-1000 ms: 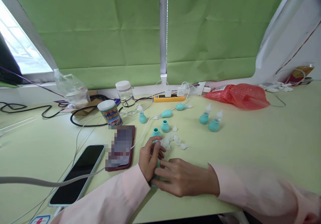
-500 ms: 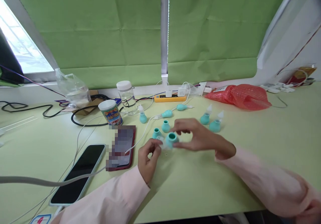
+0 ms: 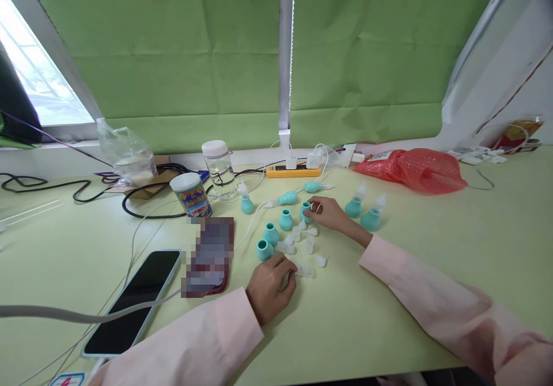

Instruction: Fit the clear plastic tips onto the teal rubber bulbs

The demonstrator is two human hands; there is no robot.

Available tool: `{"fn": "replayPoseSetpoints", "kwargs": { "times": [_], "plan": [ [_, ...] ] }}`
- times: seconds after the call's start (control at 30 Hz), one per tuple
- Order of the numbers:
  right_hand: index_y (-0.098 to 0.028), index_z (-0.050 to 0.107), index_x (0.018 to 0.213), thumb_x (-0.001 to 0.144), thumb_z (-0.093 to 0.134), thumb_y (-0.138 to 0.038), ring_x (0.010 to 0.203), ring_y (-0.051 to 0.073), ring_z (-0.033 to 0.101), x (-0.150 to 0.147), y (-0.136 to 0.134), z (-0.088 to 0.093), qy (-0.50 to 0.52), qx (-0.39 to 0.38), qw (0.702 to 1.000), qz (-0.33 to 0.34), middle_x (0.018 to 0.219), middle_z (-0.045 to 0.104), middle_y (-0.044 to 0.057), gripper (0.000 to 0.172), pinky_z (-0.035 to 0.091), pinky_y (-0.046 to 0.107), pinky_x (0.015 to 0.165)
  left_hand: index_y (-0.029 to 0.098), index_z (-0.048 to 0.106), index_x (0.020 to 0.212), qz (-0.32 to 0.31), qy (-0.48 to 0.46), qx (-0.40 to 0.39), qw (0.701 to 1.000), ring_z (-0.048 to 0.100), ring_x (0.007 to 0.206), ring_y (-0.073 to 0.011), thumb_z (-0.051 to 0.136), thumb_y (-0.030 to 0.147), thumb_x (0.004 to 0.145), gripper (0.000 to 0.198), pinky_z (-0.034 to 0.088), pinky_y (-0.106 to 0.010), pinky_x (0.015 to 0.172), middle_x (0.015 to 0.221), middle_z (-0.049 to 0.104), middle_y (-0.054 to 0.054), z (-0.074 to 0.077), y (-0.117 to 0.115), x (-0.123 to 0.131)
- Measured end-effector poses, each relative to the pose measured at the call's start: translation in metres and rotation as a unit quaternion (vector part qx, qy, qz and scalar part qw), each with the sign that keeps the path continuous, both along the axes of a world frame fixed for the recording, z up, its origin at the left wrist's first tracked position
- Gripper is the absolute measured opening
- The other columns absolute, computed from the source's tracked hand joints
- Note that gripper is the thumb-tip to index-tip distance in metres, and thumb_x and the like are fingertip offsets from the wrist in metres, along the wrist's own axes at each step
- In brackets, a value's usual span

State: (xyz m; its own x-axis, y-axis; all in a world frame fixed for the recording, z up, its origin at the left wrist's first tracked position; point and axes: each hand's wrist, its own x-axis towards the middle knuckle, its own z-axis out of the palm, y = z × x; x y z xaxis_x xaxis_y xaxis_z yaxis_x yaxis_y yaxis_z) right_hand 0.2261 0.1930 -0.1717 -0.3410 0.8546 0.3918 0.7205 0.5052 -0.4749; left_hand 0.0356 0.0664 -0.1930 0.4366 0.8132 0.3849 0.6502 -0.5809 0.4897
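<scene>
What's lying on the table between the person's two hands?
In the head view, small clear plastic caps lie scattered on the table between the left hand and the right hand, which grips a teal bulb.

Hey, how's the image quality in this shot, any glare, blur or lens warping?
In the head view the window at far left is blown out white; elsewhere the light is soft, with a faint shadow by the left hand. A pixelated patch hides the screen of the red phone. The wide lens stretches the right sleeve near the corner; the teal bulb in the right hand looks sharp.
</scene>
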Motion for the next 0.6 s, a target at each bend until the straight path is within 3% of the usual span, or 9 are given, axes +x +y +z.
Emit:
{"fn": "replayPoseSetpoints", "kwargs": {
  "times": [0.1,0.23,0.37,0.47,0.6],
  "plan": [
    [-0.019,0.058,0.087,0.071,0.053,-0.035,0.057,0.016,0.053,0.003,-0.001,0.005,-0.058,-0.024,0.998,-0.017,0.065,0.059,0.005,0.023,0.039,0.027,0.050,0.014,0.056,0.079,-0.018,0.019,0.015,1.000,0.052,0.062,-0.0144,0.038,0.013,0.073,0.019,0.042,-0.025,0.055,0.076,0.056,-0.007,0.000,-0.001,0.000],
    [-0.019,0.049,0.108,0.065,0.055,-0.048,0.078,0.024,0.053,0.018,-0.006,0.039,-0.118,-0.005,0.990,-0.073,0.090,0.057,0.009,0.052,0.041,0.032,0.058,0.015,0.056,0.079,-0.027,0.033,0.024,0.999,0.054,0.068,-0.0157,0.039,0.012,0.073,0.018,0.044,-0.026,0.059,0.077,0.057,-0.008,-0.001,-0.001,0.000],
    [-0.021,0.037,0.120,0.065,0.052,-0.050,0.105,0.040,0.034,0.046,-0.008,0.071,-0.209,0.116,0.941,-0.240,0.124,0.033,0.015,0.064,0.040,0.040,0.064,0.014,0.056,0.080,-0.032,0.043,0.036,0.998,0.055,0.068,-0.0160,0.039,0.013,0.073,0.019,0.045,-0.027,0.059,0.078,0.057,-0.008,-0.001,-0.003,0.000],
    [-0.021,0.032,0.123,0.066,0.052,-0.047,0.105,0.040,0.035,0.065,0.001,0.069,-0.275,0.048,0.919,-0.277,0.127,0.030,0.016,0.066,0.038,0.040,0.064,0.014,0.056,0.080,-0.036,0.044,0.047,0.997,0.055,0.068,-0.0159,0.038,0.013,0.074,0.019,0.046,-0.027,0.059,0.078,0.057,-0.007,-0.002,-0.003,0.000],
    [-0.018,0.049,0.107,0.070,0.050,-0.038,0.086,0.027,0.052,0.076,0.018,0.053,-0.335,-0.087,0.908,-0.236,0.099,0.054,0.013,0.041,0.037,0.031,0.061,0.014,0.056,0.080,-0.036,0.038,0.060,0.997,0.055,0.068,-0.0156,0.039,0.013,0.074,0.018,0.046,-0.027,0.058,0.078,0.057,-0.008,-0.002,-0.003,0.000]
  ]
}}
